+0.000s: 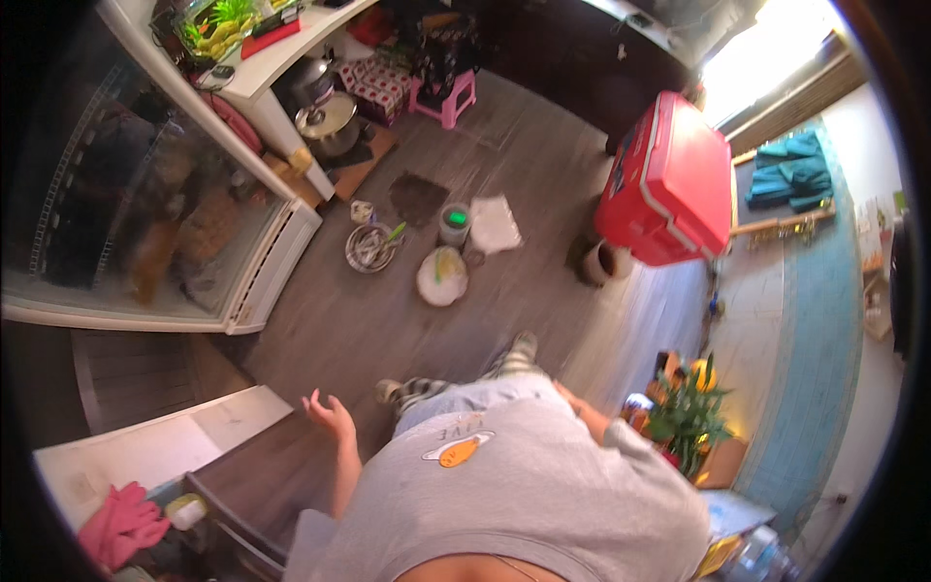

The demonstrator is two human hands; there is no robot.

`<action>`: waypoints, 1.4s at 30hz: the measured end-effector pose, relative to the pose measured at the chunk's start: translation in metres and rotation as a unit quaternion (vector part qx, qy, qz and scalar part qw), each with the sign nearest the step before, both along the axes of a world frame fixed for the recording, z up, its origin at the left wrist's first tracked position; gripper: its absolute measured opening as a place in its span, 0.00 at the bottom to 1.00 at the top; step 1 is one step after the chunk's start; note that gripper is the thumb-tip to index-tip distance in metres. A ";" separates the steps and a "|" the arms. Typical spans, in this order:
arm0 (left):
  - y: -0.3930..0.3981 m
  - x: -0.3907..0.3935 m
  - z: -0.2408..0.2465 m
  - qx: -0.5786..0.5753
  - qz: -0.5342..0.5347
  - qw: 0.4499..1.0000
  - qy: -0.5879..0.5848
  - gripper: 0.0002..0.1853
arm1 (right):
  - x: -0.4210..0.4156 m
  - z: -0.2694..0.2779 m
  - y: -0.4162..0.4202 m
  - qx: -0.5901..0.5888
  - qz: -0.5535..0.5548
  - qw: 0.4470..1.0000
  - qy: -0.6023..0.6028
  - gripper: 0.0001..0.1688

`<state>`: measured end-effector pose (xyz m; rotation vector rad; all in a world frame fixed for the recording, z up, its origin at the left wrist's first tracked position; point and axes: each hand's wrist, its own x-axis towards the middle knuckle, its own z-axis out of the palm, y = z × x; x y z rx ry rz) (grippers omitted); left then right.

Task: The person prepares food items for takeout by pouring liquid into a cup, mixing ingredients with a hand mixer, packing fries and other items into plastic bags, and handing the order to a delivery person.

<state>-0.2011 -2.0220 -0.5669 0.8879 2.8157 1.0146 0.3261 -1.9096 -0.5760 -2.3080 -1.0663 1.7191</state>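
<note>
My left hand (331, 418) is held out at my left side, palm up, fingers apart and holding nothing. It is nearest the end of a white board-like surface (218, 429). My right hand (571, 396) hangs by my right thigh, mostly hidden behind my grey T-shirt (524, 487), so its fingers do not show. On the wood-look floor before me are a metal bowl (371, 247) with a green-handled utensil, a round white plate or bowl (442, 276) with yellowish contents, a container with a green top (455, 222), and a white flat square item (496, 224).
A glass-door fridge (145, 196) stands left. A lidded pot (327, 124) and a pink stool (447, 102) are under and beside the counter (291, 44). A red cooler box (665, 182) stands right, above a pot (607, 262). A plant (687, 411) and pink gloves (124, 524) flank me.
</note>
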 end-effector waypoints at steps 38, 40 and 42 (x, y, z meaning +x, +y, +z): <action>0.694 0.337 -0.154 -0.191 -0.270 0.679 -0.656 0.15 | -0.072 0.030 1.050 0.089 0.834 0.540 0.070 0.18; 0.726 0.371 -0.179 -0.218 -0.348 0.590 -0.695 0.14 | -0.164 -0.001 1.115 -0.030 0.878 0.453 0.150 0.21; 0.787 0.314 -0.188 -0.187 -0.378 0.601 -0.679 0.13 | -0.293 -0.028 1.138 0.008 0.883 0.468 0.025 0.28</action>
